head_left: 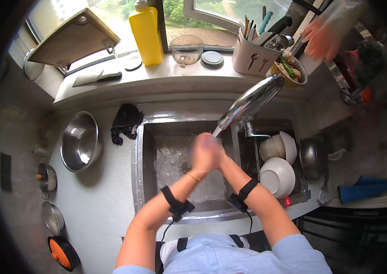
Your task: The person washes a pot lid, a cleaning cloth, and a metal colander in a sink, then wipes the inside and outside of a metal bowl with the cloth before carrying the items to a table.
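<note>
My left hand (201, 157) and my right hand (218, 152) are pressed together over the stainless-steel sink (138, 178). A stream of water from the chrome faucet (248, 99) runs onto them from above. The hands are blurred, with a hint of purple among the fingers, and I cannot tell whether anything is between them. Water ripples over the basin floor. A yellow band (194, 176) circles my left wrist, and dark straps are fastened around both forearms.
White bowls (277, 176) fill the dish rack on the right, beside a metal wok (313, 158). A steel mixing bowl (79, 142) and a black cloth (126, 123) lie left. On the sill are a cleaver (94, 77), a yellow bottle (146, 36), a glass cup (186, 49) and a utensil holder (255, 54).
</note>
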Motion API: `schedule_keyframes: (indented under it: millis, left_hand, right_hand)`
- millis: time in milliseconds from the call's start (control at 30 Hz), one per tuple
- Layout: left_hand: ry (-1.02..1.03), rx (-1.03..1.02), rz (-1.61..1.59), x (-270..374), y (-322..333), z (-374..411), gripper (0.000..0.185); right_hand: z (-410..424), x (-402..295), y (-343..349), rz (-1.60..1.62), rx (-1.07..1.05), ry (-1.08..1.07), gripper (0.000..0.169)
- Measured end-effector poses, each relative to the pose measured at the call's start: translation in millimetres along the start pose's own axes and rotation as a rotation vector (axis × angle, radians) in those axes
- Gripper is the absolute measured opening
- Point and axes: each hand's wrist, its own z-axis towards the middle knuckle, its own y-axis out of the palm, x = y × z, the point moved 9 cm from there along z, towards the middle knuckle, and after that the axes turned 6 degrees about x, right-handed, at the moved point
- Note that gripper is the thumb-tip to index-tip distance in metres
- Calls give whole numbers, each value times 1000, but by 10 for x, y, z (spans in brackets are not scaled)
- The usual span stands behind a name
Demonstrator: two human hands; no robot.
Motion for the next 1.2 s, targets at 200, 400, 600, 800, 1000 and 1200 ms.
schedule_keyframes:
  millis: [200,400,600,800,1000,1200]
  left_hand:
    - [-162,-47,232,-111,-138,-182,22]
    - [-513,-284,504,-858,-394,-72,29]
    - [-1025,-440,-703,-278,-78,-105,42]
    - [-352,-219,-68,-319,-213,124,17]
    - [84,-44,141,423,71,-139,19]
    - [6,10,325,-490,-61,-60,29]
  right_hand:
    - [-10,41,170,-37,-415,-217,19]
    - [-294,-382,146,-489,348,-367,18]
    - [-522,-659,676,-884,-53,-571,32]
    - [-209,-533,-223,-280,293,-350,36]
    - [123,-123,-284,-47,64,-300,25]
    - [-196,-42,55,-20,423,-184,16]
